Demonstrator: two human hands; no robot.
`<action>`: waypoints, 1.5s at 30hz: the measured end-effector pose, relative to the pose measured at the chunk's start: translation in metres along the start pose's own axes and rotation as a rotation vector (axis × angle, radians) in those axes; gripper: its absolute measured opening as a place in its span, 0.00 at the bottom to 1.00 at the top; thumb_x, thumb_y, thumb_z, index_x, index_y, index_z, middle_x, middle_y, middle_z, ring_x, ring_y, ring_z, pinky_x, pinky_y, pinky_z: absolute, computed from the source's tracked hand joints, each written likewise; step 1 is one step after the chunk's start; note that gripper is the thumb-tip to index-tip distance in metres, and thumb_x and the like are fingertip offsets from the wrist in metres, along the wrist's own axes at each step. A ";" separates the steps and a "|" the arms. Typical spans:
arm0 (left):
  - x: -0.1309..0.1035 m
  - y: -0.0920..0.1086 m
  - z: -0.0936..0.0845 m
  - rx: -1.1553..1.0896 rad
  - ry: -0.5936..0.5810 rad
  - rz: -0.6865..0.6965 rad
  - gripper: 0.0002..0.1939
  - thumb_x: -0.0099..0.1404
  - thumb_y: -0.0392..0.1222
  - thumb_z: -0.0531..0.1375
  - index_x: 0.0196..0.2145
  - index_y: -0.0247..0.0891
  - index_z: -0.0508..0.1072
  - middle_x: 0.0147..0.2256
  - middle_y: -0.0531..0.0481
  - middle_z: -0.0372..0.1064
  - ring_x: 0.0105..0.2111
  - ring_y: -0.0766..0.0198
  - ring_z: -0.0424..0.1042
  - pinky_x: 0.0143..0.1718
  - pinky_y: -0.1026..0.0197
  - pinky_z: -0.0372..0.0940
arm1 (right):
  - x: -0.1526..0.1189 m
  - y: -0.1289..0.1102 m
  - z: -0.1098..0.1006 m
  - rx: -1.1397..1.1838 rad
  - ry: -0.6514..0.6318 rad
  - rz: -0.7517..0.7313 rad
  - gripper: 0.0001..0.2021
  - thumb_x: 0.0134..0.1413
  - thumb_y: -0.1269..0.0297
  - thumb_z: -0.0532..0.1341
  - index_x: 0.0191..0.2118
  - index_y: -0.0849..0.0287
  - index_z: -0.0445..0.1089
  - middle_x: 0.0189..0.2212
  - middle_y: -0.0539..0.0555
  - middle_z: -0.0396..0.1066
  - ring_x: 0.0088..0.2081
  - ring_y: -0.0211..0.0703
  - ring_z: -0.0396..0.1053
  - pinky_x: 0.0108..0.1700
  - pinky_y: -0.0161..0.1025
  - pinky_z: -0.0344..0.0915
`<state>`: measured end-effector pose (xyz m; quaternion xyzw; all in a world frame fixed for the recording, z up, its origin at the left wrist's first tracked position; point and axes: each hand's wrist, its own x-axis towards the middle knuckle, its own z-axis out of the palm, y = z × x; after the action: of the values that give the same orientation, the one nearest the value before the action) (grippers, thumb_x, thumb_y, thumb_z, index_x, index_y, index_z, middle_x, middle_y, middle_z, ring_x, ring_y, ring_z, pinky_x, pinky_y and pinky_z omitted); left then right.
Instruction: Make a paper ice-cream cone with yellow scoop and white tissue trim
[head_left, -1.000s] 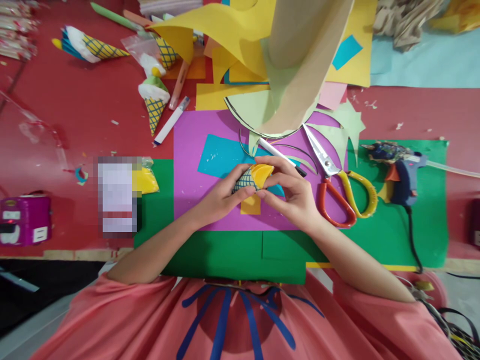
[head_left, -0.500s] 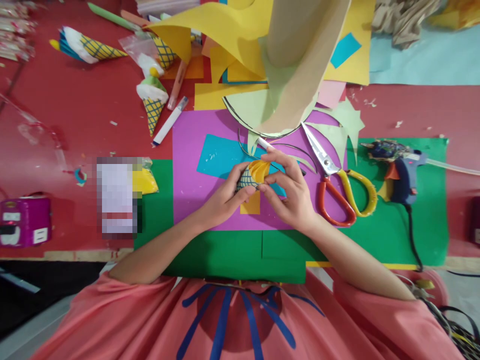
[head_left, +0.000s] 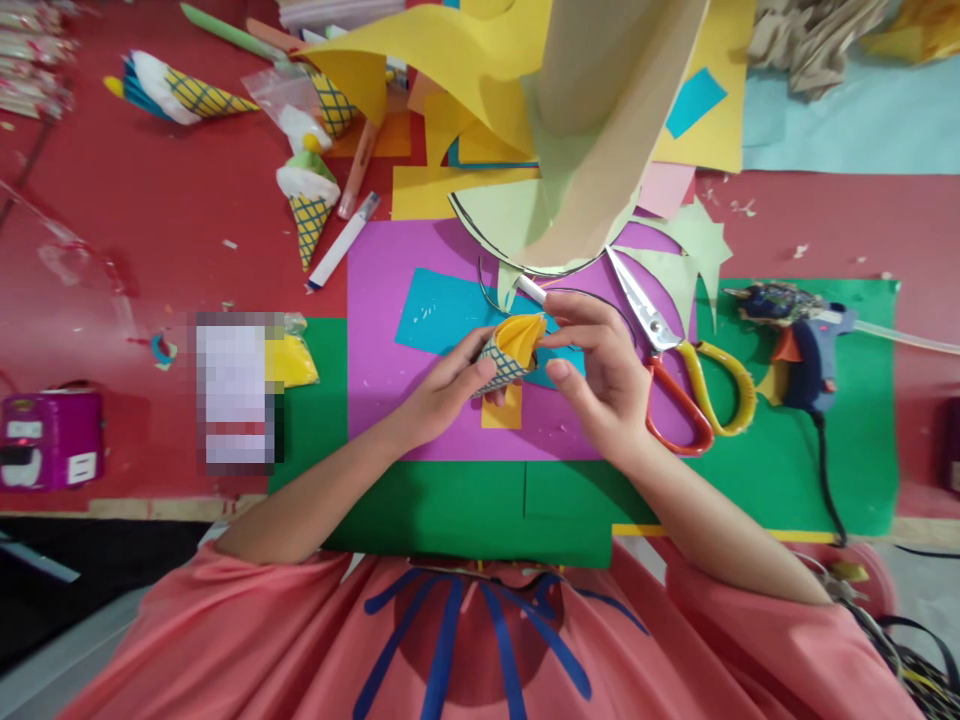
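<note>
Currently no readable writing; left hand (head_left: 457, 385) pinches patterned cone (head_left: 508, 352) above purple sheet near tabletop (head_left: 225, 220) front edge. Right hand (head_left: 600, 370) half-curled, fingers spread beside its yellow opening.

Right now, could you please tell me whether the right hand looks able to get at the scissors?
Probably yes. The left hand seems to hold the patterned cone on its own, the right hand is open, and the scissors lie beside it with nothing over their yellow handle.
</note>
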<state>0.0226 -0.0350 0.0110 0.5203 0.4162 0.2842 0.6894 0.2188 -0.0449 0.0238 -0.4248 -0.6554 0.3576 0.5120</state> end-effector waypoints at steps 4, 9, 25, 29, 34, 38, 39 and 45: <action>0.002 -0.004 -0.002 -0.159 -0.055 -0.072 0.31 0.67 0.66 0.51 0.53 0.36 0.67 0.32 0.47 0.74 0.23 0.67 0.70 0.20 0.64 0.60 | 0.000 0.000 0.000 -0.001 0.034 0.053 0.04 0.61 0.65 0.60 0.40 0.51 0.72 0.52 0.56 0.71 0.57 0.51 0.69 0.57 0.56 0.70; 0.003 -0.001 -0.003 -0.187 -0.133 -0.162 0.34 0.67 0.69 0.45 0.43 0.34 0.72 0.27 0.49 0.72 0.15 0.71 0.59 0.16 0.64 0.54 | 0.001 0.001 0.001 -0.059 0.053 -0.038 0.06 0.59 0.66 0.61 0.42 0.50 0.71 0.51 0.56 0.71 0.56 0.52 0.70 0.55 0.57 0.72; 0.002 0.002 -0.006 -0.168 -0.146 -0.245 0.31 0.68 0.66 0.47 0.32 0.34 0.71 0.22 0.52 0.67 0.14 0.75 0.50 0.15 0.67 0.46 | 0.001 -0.001 -0.002 -0.087 -0.020 -0.177 0.10 0.60 0.69 0.59 0.46 0.49 0.69 0.51 0.56 0.71 0.52 0.51 0.72 0.50 0.54 0.75; 0.001 0.011 -0.004 -0.146 -0.114 -0.229 0.28 0.68 0.65 0.51 0.35 0.34 0.71 0.21 0.55 0.65 0.14 0.76 0.51 0.15 0.69 0.46 | 0.002 -0.002 -0.004 -0.110 -0.034 -0.223 0.12 0.58 0.72 0.59 0.46 0.51 0.70 0.51 0.57 0.71 0.53 0.52 0.72 0.50 0.53 0.75; 0.000 0.010 -0.004 -0.107 -0.088 -0.244 0.32 0.66 0.70 0.50 0.40 0.35 0.72 0.23 0.54 0.66 0.16 0.75 0.53 0.16 0.70 0.49 | 0.003 0.000 -0.004 -0.167 -0.033 -0.301 0.12 0.58 0.73 0.60 0.46 0.52 0.69 0.51 0.58 0.71 0.52 0.52 0.72 0.48 0.53 0.76; -0.001 0.002 -0.007 -0.105 -0.081 -0.179 0.32 0.66 0.70 0.50 0.43 0.35 0.71 0.24 0.54 0.65 0.17 0.74 0.55 0.16 0.70 0.51 | 0.002 -0.001 -0.004 -0.248 -0.012 -0.363 0.14 0.57 0.74 0.59 0.46 0.49 0.69 0.51 0.56 0.70 0.50 0.51 0.74 0.45 0.52 0.77; -0.002 0.001 -0.007 -0.096 -0.081 -0.136 0.32 0.66 0.69 0.51 0.45 0.36 0.70 0.25 0.54 0.65 0.17 0.74 0.56 0.16 0.69 0.52 | 0.001 -0.002 -0.003 -0.248 0.005 -0.368 0.14 0.57 0.74 0.60 0.46 0.48 0.69 0.51 0.56 0.70 0.50 0.51 0.74 0.45 0.52 0.77; -0.003 0.002 -0.008 0.088 -0.068 0.141 0.27 0.70 0.63 0.51 0.53 0.39 0.69 0.38 0.49 0.70 0.30 0.69 0.67 0.30 0.68 0.65 | -0.003 -0.008 -0.001 -0.202 -0.010 -0.293 0.10 0.57 0.72 0.62 0.42 0.52 0.71 0.53 0.57 0.69 0.55 0.53 0.70 0.50 0.51 0.75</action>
<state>0.0145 -0.0334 0.0129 0.5877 0.3669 0.2955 0.6578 0.2187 -0.0502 0.0300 -0.3722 -0.7453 0.2139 0.5102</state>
